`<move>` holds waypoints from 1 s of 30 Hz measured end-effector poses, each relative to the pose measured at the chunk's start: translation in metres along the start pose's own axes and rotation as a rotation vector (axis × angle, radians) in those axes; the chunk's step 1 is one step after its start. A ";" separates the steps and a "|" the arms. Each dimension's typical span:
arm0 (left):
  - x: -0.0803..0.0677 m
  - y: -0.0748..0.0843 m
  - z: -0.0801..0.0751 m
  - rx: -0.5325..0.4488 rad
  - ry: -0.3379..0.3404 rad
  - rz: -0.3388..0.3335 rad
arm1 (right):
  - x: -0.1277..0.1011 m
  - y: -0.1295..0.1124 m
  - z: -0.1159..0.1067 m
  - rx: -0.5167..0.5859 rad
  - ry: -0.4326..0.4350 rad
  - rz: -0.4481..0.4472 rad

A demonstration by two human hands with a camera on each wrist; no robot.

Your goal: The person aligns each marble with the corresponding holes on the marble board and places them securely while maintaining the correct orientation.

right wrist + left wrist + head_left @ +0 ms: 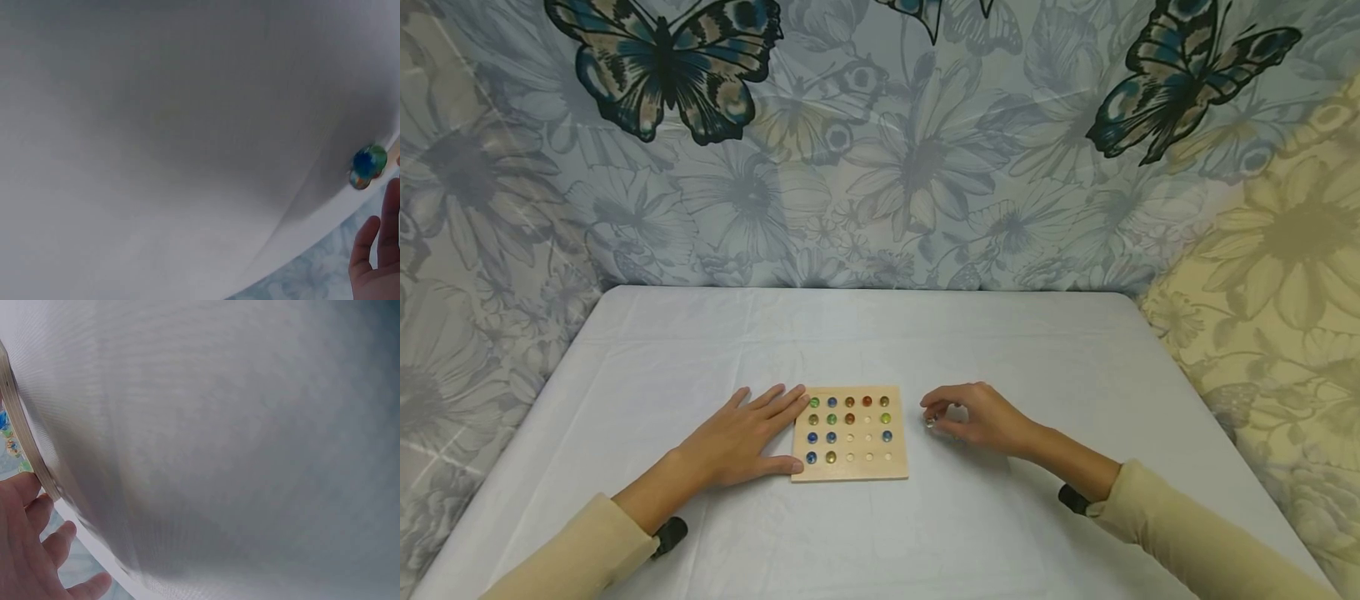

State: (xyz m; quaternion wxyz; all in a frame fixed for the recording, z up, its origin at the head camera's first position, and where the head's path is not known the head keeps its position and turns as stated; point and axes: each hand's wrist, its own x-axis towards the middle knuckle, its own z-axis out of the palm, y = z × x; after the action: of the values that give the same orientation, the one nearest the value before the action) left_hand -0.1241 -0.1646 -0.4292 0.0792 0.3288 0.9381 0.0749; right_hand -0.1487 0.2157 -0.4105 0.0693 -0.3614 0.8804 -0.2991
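**Marble board: more than half filled**

The wooden board (850, 433) lay on the white table (880, 333) between your hands. About fourteen marbles sat in its holes; some six holes at lower right were empty. Your left hand (741, 437) rested flat against its edge, fingers straight. Your right hand (973, 417) pinched a small marble (930, 422) just beside it.

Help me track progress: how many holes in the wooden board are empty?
6 empty holes in the board: one in the second row, two in the third, three nearest the person. None looks hidden.
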 end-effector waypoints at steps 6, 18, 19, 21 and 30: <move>0.000 0.000 0.000 -0.004 -0.002 -0.001 | 0.001 -0.008 0.012 -0.023 -0.033 -0.037; 0.001 0.001 0.000 0.006 -0.006 -0.002 | 0.008 -0.022 0.022 0.002 -0.057 -0.078; 0.001 0.001 0.000 0.008 -0.006 -0.001 | 0.009 -0.023 0.024 0.005 -0.061 -0.082; 0.001 0.001 -0.001 0.010 -0.007 -0.002 | 0.010 -0.024 0.027 0.016 -0.067 -0.093; 0.001 0.001 -0.001 0.011 -0.010 -0.004 | 0.014 -0.032 0.036 0.007 -0.090 -0.094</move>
State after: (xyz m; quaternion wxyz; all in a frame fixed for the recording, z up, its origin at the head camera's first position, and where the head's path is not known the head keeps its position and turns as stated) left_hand -0.1243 -0.1637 -0.4286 0.0824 0.3275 0.9388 0.0679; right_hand -0.1278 0.1711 -0.4197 0.0959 -0.4155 0.8574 -0.2883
